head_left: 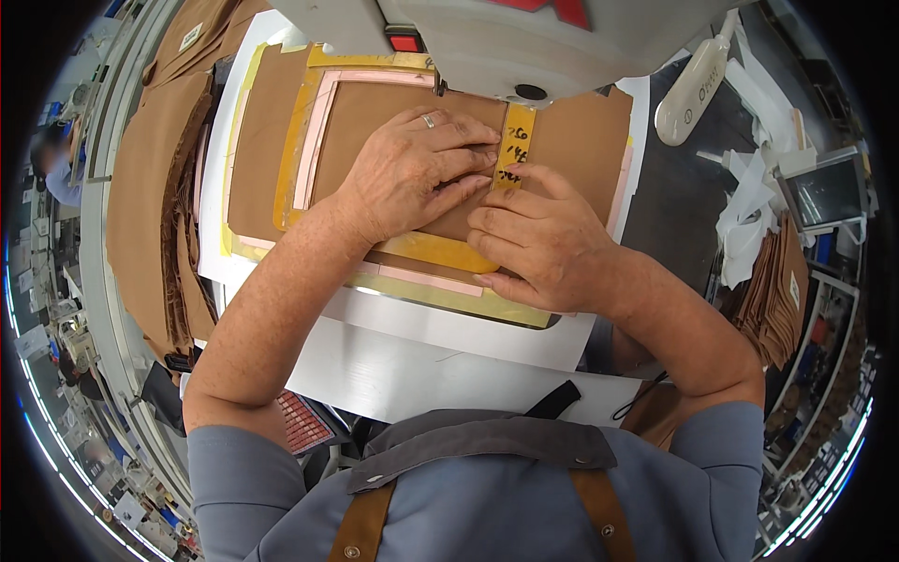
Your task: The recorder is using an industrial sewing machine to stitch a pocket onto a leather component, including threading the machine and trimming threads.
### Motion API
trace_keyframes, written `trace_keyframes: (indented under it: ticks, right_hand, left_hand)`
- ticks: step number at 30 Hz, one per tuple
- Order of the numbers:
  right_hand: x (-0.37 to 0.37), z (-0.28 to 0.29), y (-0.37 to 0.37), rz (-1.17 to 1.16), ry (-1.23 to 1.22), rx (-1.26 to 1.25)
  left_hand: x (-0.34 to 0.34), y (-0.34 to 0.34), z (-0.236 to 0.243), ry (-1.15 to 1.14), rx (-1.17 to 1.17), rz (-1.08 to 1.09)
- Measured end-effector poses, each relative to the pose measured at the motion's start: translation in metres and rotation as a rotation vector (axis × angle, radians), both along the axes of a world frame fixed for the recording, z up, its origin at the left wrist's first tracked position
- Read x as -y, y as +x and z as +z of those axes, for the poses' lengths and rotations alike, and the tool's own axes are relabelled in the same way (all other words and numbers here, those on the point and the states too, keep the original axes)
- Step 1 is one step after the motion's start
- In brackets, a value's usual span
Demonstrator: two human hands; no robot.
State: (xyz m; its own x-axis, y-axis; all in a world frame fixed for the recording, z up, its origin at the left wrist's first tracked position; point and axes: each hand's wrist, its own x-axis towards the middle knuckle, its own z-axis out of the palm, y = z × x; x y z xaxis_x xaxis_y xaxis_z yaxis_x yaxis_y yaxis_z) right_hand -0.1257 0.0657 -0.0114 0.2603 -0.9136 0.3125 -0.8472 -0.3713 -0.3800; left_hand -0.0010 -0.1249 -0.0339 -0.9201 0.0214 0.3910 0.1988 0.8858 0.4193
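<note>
A brown fabric panel (393, 110) lies inside a yellow template frame (440, 249) with handwritten marks on its right strip. Palm down, my left hand (417, 169) rests on the brown panel, fingertips against the inner edge of that strip; a ring is on one finger. My right hand (548, 234) lies over the frame's lower right corner, its fingers bent and apart, the thumb near the lower edge. Neither hand visibly grips anything, though the right palm's underside is hidden. Pink strips (323, 122) border the panel inside and outside the yellow frame.
The sewing machine head (524, 51) overhangs the far edge of the template. Stacked brown pieces (150, 206) stand at the left, more brown pieces (773, 290) at the right. A white lamp (691, 94) and a small screen (826, 197) are on the right.
</note>
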Motion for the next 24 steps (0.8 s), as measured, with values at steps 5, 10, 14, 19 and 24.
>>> trace_keyframes:
  ticks: [5, 10, 14, 19, 24]
  right_hand:
    - [-0.0009, 0.0003, -0.001, -0.005, -0.004, -0.008]
    - [-0.0005, -0.0005, -0.0004, -0.007, -0.022, -0.002]
    - [-0.001, -0.0029, -0.0011, 0.0, -0.022, 0.002]
    - [-0.0014, -0.0022, -0.0005, -0.003, -0.042, 0.006]
    - [-0.0016, -0.0032, -0.0014, 0.004, -0.032, -0.021]
  left_hand:
    - [-0.0016, 0.002, 0.0027, -0.022, 0.028, 0.023]
    - [-0.0003, 0.0023, 0.0045, -0.018, 0.155, 0.055]
    - [-0.0025, 0.0001, 0.0048, -0.021, 0.181, 0.064]
    - [-0.0045, -0.0022, 0.0076, -0.016, 0.194, 0.082]
    - [-0.0044, -0.0025, 0.0061, -0.086, 0.178, 0.076]
